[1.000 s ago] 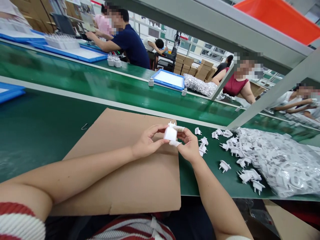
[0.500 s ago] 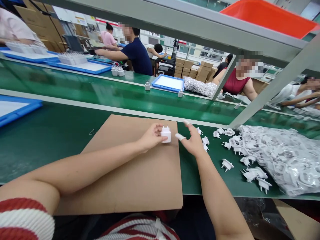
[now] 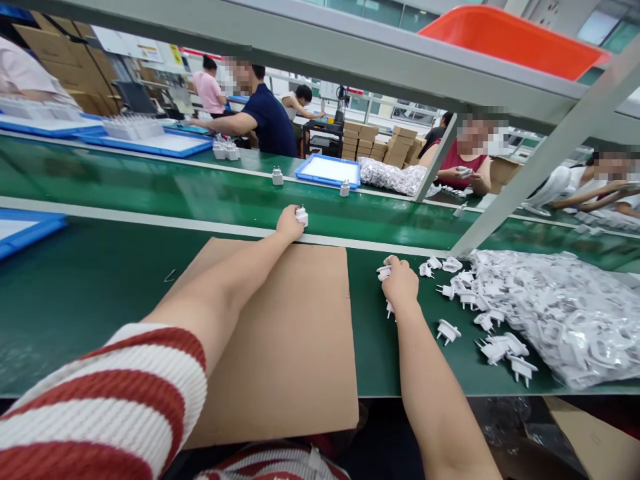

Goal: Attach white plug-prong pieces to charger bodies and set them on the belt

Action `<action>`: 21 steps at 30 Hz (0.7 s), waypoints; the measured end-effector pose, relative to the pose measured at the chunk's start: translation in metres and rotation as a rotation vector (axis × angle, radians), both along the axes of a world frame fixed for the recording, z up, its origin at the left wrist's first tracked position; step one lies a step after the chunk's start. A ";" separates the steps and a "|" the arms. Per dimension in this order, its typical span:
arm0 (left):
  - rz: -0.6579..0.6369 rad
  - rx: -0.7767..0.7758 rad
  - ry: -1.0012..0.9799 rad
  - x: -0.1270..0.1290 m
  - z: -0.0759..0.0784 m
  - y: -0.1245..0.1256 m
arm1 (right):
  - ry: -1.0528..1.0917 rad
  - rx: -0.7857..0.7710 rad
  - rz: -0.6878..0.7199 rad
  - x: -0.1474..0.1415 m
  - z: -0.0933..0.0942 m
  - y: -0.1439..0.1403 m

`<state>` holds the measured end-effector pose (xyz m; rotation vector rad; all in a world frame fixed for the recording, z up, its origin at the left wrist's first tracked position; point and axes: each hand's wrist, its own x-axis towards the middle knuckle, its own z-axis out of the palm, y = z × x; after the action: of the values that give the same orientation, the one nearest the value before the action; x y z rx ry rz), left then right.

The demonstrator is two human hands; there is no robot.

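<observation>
My left hand [image 3: 289, 224] reaches forward over the brown cardboard sheet [image 3: 280, 327] and holds a white plug adapter [image 3: 301, 215] at the near edge of the green conveyor belt [image 3: 150, 183]. My right hand [image 3: 400, 283] rests on the green table among loose white plug parts [image 3: 447, 331], its fingers closed on a small white plug part [image 3: 384, 271]. A clear bag of white plug parts [image 3: 560, 313] lies to the right of that hand.
Other adapters [image 3: 277, 176] stand on the belt beside a blue tray [image 3: 327, 171]. Another blue tray [image 3: 23, 228] sits at my far left. Grey frame struts [image 3: 540, 167] cross overhead with an orange bin [image 3: 510, 40]. Other people work across the belt.
My left hand carried the adapter from above the cardboard forward to the belt's edge. My right hand let go of it, moved right, and closed on a loose plug part.
</observation>
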<state>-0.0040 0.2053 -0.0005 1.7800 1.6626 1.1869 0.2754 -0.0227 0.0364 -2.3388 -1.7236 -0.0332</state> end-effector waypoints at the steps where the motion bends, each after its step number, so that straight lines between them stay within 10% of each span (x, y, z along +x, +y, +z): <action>1: 0.010 -0.010 0.006 -0.002 0.000 0.000 | 0.018 0.013 0.000 0.000 0.002 0.000; 7: 0.119 0.126 0.033 -0.003 0.012 -0.033 | 0.216 0.177 0.107 -0.012 0.005 0.000; 14: -0.615 0.126 -0.102 0.030 -0.004 -0.145 | 0.626 0.237 0.425 -0.041 -0.013 -0.002; 21: -0.734 -0.174 -0.282 0.040 -0.015 -0.171 | 1.070 0.197 0.382 -0.050 -0.027 0.002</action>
<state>0.0364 0.0338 -0.0154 1.7692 0.8008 0.8621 0.2252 -0.0211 0.0097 -1.3672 -1.4138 0.8840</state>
